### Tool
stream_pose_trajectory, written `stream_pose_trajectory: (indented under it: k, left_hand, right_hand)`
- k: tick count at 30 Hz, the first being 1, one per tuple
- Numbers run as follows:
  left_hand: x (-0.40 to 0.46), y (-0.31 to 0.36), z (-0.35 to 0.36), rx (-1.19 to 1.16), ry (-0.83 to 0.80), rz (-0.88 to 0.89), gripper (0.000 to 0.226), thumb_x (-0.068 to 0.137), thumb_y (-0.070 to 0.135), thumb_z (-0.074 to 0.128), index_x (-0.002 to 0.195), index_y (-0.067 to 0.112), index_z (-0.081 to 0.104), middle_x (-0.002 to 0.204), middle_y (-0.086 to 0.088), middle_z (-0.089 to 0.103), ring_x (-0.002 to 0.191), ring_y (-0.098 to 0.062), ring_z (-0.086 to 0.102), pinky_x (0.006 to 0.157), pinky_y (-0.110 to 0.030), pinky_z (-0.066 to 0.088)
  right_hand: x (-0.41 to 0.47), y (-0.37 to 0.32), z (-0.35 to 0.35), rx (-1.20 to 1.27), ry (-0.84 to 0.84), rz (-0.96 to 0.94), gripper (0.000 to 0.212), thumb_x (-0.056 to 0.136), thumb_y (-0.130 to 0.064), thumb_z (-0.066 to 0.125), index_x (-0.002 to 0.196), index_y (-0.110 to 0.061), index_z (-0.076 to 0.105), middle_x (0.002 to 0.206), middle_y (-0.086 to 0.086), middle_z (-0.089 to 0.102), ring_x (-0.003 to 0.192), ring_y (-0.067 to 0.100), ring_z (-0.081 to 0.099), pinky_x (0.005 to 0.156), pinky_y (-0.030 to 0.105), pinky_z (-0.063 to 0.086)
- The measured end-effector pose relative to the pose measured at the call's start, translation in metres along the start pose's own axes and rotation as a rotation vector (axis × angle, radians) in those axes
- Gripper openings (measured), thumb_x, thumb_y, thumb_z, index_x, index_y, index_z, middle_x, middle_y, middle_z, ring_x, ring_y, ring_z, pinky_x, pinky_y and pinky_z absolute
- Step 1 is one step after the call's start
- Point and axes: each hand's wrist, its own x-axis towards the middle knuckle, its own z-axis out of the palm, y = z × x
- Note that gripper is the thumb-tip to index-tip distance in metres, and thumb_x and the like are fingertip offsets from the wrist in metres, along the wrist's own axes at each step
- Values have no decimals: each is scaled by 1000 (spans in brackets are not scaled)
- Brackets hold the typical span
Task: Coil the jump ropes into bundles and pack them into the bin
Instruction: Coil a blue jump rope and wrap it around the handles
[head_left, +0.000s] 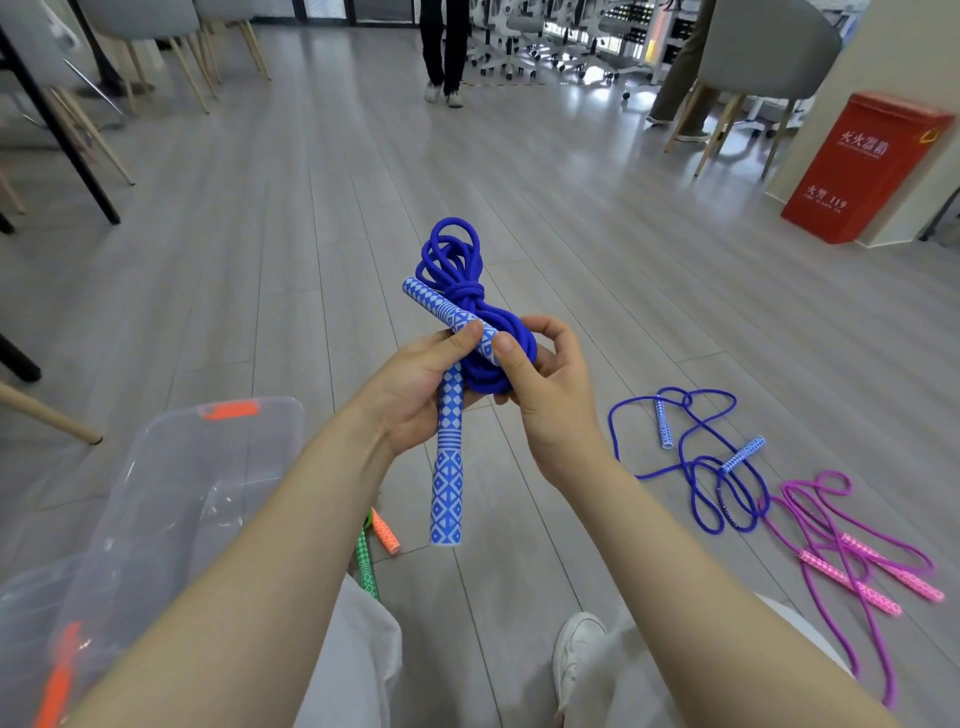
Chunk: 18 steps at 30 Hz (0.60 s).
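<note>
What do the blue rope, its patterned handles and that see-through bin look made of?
Blue rope: likely braided fabric cord, matte, with a woven twist at the knot. Patterned handles: seemingly foam or rubbery grip wrap, dull and printed. Bin: clear glossy plastic; the floor shows through.

Both hands (467, 384) sit at frame centre, filled by a blue bundle (467, 322) whose long handle hangs down over bare floor (291, 249). Lower left, the clear bin (171, 499) lies close beside the left forearm, with open air between them. Just below the hanging handle, green and orange handles (376, 545) lie on the floor by the knee. Lower right, a loose blue rope (696, 457) and a pink rope (852, 561) sprawl across the floor. Chair legs (52, 415) intrude at left edge.
</note>
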Motion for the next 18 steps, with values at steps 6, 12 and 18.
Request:
stream_pose_trajectory:
  k: [6,12,18]
  left_hand:
    - [1,0,-6,70,79,-19,29,97,22,53,116,1,60,104,-14,71,94,-25,70,74,-33,57]
    - [1,-1,-10,210,159,19,34,94,18,60,123,0,55,115,-18,68,107,-29,67,83,-37,58]
    - [2,-6,-9,229,172,35,33,93,17,61,122,3,54,116,-18,67,105,-29,68,76,-34,58]
  right_hand:
    - [4,-4,-4,-103,-61,32,32,90,-16,68,112,-14,45,91,13,70,70,14,66,60,24,53]
    - [5,2,-11,-280,-112,35,36,90,-18,69,115,-14,44,100,20,66,85,27,68,69,27,58]
    - [9,9,-14,-370,-138,12,31,92,-20,65,112,-20,41,100,21,63,86,34,66,76,42,57]
